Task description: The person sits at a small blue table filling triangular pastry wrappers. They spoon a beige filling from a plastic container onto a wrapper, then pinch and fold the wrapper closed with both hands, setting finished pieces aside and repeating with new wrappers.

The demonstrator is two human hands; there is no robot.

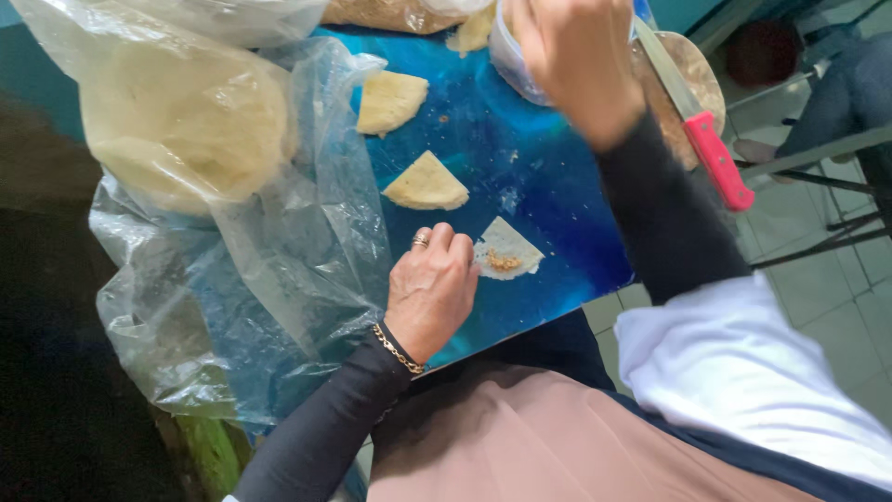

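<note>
Fingers of the left hand [430,288] curl loosely at the near edge of the blue surface [557,214], touching a dough wedge [506,249] dotted with filling; bare blue lies beyond it; farther off, the right hand [571,56] grips a clear container [511,56] beside a pink-handled knife [701,125].

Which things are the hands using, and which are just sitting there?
In use:
left hand on the dough wedge with filling
right hand at the plastic tub

Lying about:
two plain wedges
pink-handled knife
bagged flat rounds
</note>
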